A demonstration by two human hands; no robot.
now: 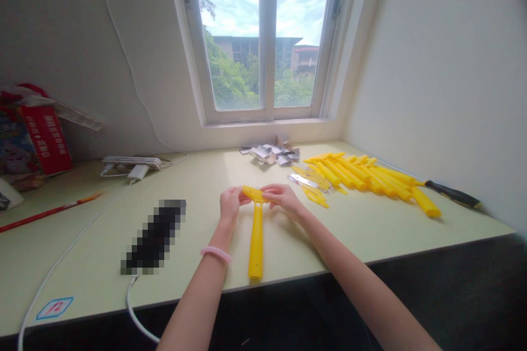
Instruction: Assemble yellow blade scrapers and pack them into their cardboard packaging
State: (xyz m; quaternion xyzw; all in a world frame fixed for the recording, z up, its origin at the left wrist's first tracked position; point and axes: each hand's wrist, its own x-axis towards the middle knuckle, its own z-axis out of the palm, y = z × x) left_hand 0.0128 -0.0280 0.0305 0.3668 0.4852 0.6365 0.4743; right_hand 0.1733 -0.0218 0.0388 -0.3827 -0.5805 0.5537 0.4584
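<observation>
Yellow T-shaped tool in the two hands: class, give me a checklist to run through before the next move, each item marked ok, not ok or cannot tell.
1. Both hands on the yellow T-shaped tool: ok; left hand and right hand hold opposite ends of its head.
2. Handle end pointing toward the person: ok.
3. Blade seated in the head: cannot tell; fingers cover part of it and the detail is too small.
4. Metal strip well away from the right hand: not ok; it lies close by, among flat yellow pieces.
5. Black-handled tool away from both hands: ok; it lies at the far right.
</observation>
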